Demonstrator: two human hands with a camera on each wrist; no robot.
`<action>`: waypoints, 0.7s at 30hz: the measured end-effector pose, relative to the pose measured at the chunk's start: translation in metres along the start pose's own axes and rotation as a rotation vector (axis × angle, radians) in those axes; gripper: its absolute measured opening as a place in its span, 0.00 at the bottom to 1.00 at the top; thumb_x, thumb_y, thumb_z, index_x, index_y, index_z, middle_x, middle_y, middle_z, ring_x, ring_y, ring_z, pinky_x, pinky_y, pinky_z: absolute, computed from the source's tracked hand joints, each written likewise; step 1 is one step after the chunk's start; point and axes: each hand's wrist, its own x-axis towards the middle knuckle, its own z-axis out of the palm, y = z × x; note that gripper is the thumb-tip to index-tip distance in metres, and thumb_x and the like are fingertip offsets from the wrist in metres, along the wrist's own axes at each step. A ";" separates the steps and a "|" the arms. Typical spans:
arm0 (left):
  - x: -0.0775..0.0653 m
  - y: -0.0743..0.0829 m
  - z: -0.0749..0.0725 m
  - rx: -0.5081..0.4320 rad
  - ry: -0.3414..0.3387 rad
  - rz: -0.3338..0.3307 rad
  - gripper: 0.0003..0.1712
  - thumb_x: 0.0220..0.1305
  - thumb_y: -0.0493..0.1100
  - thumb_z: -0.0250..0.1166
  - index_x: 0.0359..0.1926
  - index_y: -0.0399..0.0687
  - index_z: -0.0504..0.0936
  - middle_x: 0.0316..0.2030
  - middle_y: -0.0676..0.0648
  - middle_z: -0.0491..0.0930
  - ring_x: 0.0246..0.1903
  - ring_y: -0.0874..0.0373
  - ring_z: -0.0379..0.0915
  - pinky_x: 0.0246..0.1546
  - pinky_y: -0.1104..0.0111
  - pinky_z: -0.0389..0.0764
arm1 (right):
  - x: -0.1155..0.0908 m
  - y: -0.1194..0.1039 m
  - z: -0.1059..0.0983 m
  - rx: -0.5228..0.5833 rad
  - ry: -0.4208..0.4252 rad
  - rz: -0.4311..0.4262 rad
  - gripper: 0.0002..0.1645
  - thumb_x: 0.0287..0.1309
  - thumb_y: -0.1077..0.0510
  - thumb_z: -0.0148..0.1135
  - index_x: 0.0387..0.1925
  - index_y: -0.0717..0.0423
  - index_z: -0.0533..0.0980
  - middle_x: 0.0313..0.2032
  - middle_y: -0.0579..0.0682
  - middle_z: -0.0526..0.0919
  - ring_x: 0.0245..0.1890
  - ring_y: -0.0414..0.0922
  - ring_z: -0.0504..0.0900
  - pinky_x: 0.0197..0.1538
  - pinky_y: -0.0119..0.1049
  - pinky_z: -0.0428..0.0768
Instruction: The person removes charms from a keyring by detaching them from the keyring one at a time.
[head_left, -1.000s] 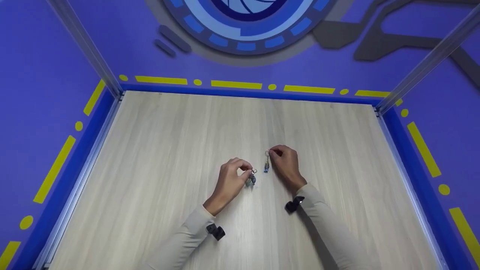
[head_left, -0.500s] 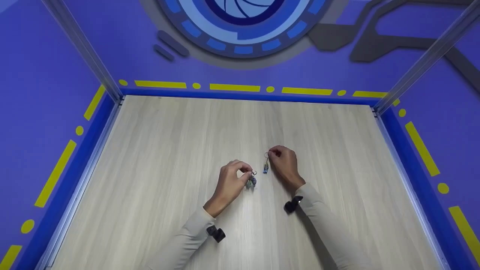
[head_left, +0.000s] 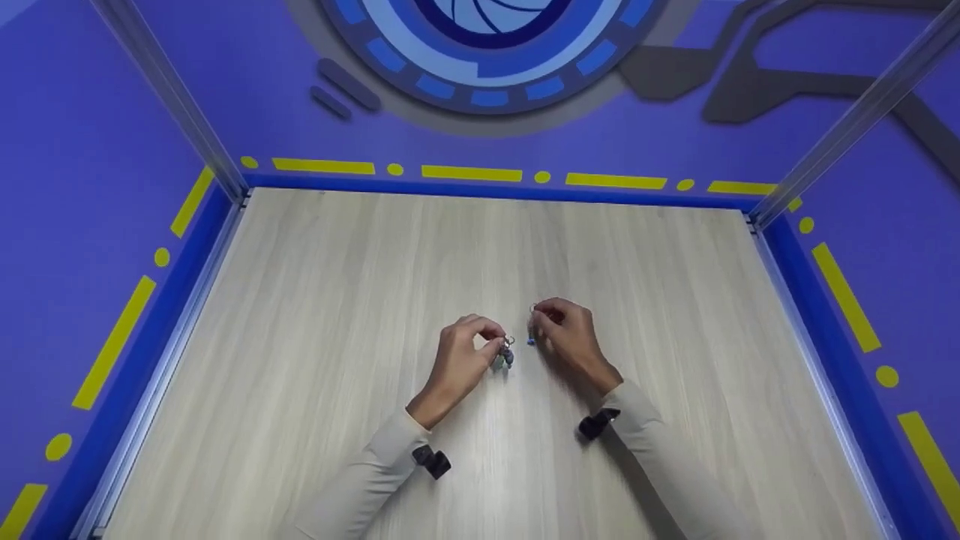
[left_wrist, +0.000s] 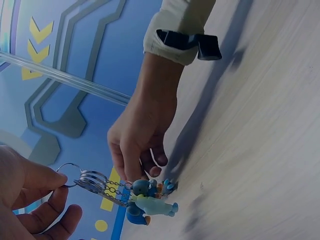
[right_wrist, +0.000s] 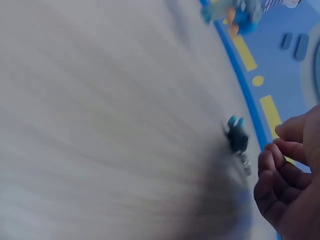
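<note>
At the left, the left hand [head_left: 463, 358] pinches a metal ring [left_wrist: 68, 163] between thumb and forefinger, and a bunch of figurine charms [left_wrist: 151, 204], blue and pale green, hangs from that grip, just below and to the right of the fingertips in the head view. Next to the right, past a narrow gap and slightly farther from the person than the left fingertips, is the single keychain [right_wrist: 238, 140], which appears to lie on the surface [head_left: 360, 315]. Its long axis runs roughly away from the person, the blue-ended figure nearer and its hoop [head_left: 533, 307] at the far end. That puts it just left of the right hand [head_left: 574, 336], partly behind its fingertips in the head view, and closer to this hand than to the left one. The right hand's fingers are loosely bent, with nothing showing between their tips; the right wrist view has the figure lying apart from them, though blur leaves any touch at the hoop hard to judge.
</note>
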 end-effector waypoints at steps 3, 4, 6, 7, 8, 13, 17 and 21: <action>0.000 0.001 0.000 0.003 0.001 -0.003 0.06 0.67 0.30 0.76 0.37 0.44 0.91 0.34 0.52 0.87 0.39 0.58 0.82 0.47 0.63 0.82 | -0.007 -0.009 -0.006 0.020 -0.026 -0.047 0.06 0.69 0.67 0.72 0.46 0.63 0.90 0.39 0.52 0.91 0.36 0.44 0.85 0.40 0.29 0.81; 0.001 0.001 0.000 0.004 0.001 -0.002 0.06 0.67 0.29 0.76 0.37 0.44 0.91 0.34 0.52 0.87 0.39 0.58 0.82 0.47 0.63 0.82 | -0.009 -0.012 -0.008 0.023 -0.033 -0.064 0.07 0.70 0.66 0.72 0.46 0.63 0.90 0.40 0.51 0.92 0.37 0.44 0.86 0.41 0.29 0.82; 0.001 0.001 0.000 0.006 0.002 0.002 0.06 0.66 0.29 0.76 0.37 0.44 0.91 0.35 0.52 0.87 0.39 0.58 0.82 0.47 0.62 0.82 | -0.015 -0.018 -0.013 0.023 -0.047 -0.088 0.07 0.71 0.66 0.72 0.48 0.62 0.90 0.42 0.50 0.92 0.39 0.43 0.87 0.43 0.31 0.83; 0.001 0.001 0.001 0.008 0.003 0.005 0.06 0.66 0.29 0.76 0.37 0.44 0.91 0.35 0.52 0.87 0.39 0.58 0.83 0.47 0.61 0.83 | -0.017 -0.020 -0.014 0.027 -0.053 -0.102 0.07 0.71 0.66 0.73 0.48 0.61 0.90 0.42 0.49 0.92 0.41 0.43 0.87 0.43 0.32 0.84; 0.001 0.002 0.001 0.007 0.004 0.008 0.05 0.66 0.29 0.76 0.37 0.43 0.91 0.35 0.52 0.87 0.39 0.58 0.83 0.47 0.59 0.83 | -0.020 -0.023 -0.016 0.029 -0.060 -0.117 0.07 0.71 0.65 0.73 0.48 0.61 0.90 0.43 0.48 0.92 0.42 0.43 0.88 0.44 0.32 0.85; 0.001 0.003 0.001 -0.001 -0.001 0.011 0.04 0.67 0.30 0.76 0.38 0.41 0.92 0.35 0.51 0.88 0.40 0.56 0.83 0.50 0.55 0.83 | -0.034 -0.033 -0.021 0.060 -0.088 -0.188 0.07 0.71 0.65 0.74 0.47 0.59 0.90 0.43 0.46 0.92 0.42 0.44 0.89 0.45 0.36 0.87; 0.002 0.003 0.003 -0.007 -0.004 0.012 0.03 0.66 0.30 0.76 0.38 0.40 0.92 0.35 0.51 0.88 0.40 0.56 0.83 0.50 0.57 0.82 | -0.046 -0.042 -0.019 0.083 -0.083 -0.231 0.06 0.68 0.68 0.75 0.45 0.58 0.90 0.43 0.48 0.92 0.42 0.46 0.89 0.44 0.39 0.87; 0.001 0.004 0.004 -0.006 0.003 0.021 0.04 0.65 0.29 0.77 0.37 0.41 0.92 0.34 0.51 0.88 0.39 0.56 0.83 0.49 0.59 0.82 | -0.058 -0.048 -0.015 0.081 -0.066 -0.255 0.09 0.66 0.70 0.75 0.43 0.56 0.90 0.43 0.48 0.92 0.43 0.48 0.89 0.43 0.39 0.87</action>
